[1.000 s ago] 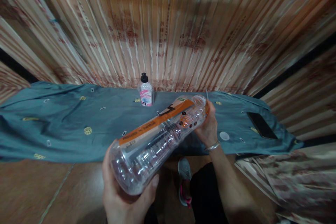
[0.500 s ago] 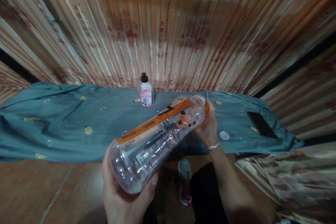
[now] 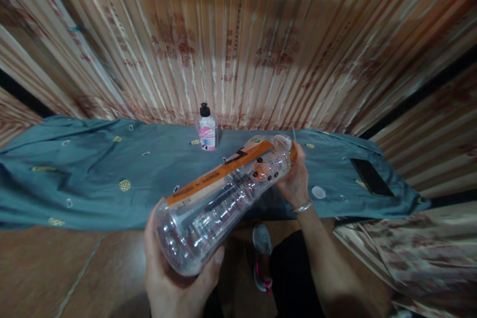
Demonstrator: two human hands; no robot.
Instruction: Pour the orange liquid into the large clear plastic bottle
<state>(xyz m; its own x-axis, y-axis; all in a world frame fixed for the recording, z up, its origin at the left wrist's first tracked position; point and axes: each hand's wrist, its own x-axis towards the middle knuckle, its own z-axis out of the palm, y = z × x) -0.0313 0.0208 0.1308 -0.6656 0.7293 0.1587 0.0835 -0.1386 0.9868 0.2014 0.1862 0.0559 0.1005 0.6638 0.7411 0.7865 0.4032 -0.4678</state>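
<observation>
A large clear plastic bottle [image 3: 219,218] with an orange printed label is held tilted in the air, its base low at the left and its neck up at the right. My left hand [image 3: 175,278] is wrapped round the base, thumb on the near side. Around the neck end closes my right hand [image 3: 294,179], with a silver bracelet at its wrist; some of its fingers are hidden behind the bottle. A thin pale stick-like thing [image 3: 294,133] shows just above the right hand; I cannot tell whether it is held.
A small bottle [image 3: 207,134] with a black cap and pink label stands upright on the blue-green cloth [image 3: 93,169]. A round whitish disc [image 3: 318,192] and a dark phone [image 3: 371,177] lie to the right. Behind hangs a patterned curtain [image 3: 231,49].
Almost nothing differs. The base end of the large bottle has shifted very slightly left with my left hand; both hands keep their hold.
</observation>
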